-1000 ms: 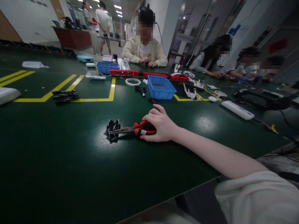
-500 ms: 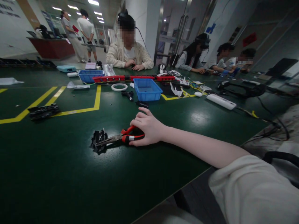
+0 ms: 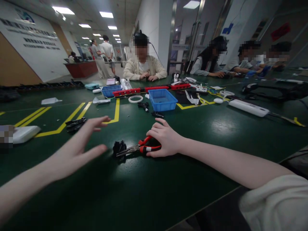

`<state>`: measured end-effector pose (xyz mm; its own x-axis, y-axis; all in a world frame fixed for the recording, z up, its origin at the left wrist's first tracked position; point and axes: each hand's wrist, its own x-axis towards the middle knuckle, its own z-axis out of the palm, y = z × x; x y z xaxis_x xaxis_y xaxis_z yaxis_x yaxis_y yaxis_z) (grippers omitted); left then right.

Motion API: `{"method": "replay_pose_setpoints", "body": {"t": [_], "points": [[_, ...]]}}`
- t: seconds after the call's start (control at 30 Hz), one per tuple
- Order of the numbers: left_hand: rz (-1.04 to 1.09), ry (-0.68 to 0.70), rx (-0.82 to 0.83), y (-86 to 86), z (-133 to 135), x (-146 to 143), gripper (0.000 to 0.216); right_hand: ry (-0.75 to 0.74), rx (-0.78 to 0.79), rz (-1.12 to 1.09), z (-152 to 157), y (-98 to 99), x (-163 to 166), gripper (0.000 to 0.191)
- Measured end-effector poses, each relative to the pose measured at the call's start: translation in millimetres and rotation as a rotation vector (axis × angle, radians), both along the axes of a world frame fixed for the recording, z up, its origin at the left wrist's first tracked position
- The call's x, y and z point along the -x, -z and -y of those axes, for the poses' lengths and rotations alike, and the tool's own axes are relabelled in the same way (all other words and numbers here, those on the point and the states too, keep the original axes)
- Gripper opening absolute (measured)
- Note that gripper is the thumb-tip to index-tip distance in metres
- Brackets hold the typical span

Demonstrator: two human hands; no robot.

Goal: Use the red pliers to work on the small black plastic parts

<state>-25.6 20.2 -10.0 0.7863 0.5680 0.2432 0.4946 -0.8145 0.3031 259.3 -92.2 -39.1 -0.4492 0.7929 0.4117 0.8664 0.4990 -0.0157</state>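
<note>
My right hand (image 3: 165,138) lies on the dark green table (image 3: 134,189) with its fingers curled over the red handles of a pair of pliers (image 3: 138,148). The pliers' jaws reach left to a small black plastic part (image 3: 119,147) and touch it. My left hand (image 3: 80,146) hovers open just left of that part, fingers spread and a little blurred, holding nothing.
A blue bin (image 3: 163,99) stands beyond my right hand, a second blue bin (image 3: 109,90) and a red strip (image 3: 134,91) farther back. Black parts (image 3: 75,124) lie by the yellow floor-style lines. A white device (image 3: 248,107) and cables sit right. Several people sit across the table.
My left arm has come into view from the left, the open hand reaching toward the black part. The right hand stays on the pliers. The camera has shifted.
</note>
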Motion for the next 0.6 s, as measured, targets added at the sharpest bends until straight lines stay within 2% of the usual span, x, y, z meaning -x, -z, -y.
{"method": "replay_pose_setpoints", "body": {"t": [0.1, 0.23, 0.4, 0.6], "points": [[-0.006, 0.058, 0.091, 15.8, 5, -7, 0.078, -0.012, -0.014, -0.001, 0, 0.6, 0, 0.056], [0.042, 0.041, 0.179, 31.3, 13, -13, 0.066, -0.012, -0.007, -0.019, 1, 0.9, 0, 0.056], [0.067, 0.076, 0.192, 29.9, 16, -13, 0.056, -0.017, 0.009, -0.055, 3, -0.3, -1, 0.055], [0.061, 0.102, 0.216, 28.4, 19, -14, 0.061, -0.008, 0.048, -0.065, 3, -2.3, 1, 0.053]]}}
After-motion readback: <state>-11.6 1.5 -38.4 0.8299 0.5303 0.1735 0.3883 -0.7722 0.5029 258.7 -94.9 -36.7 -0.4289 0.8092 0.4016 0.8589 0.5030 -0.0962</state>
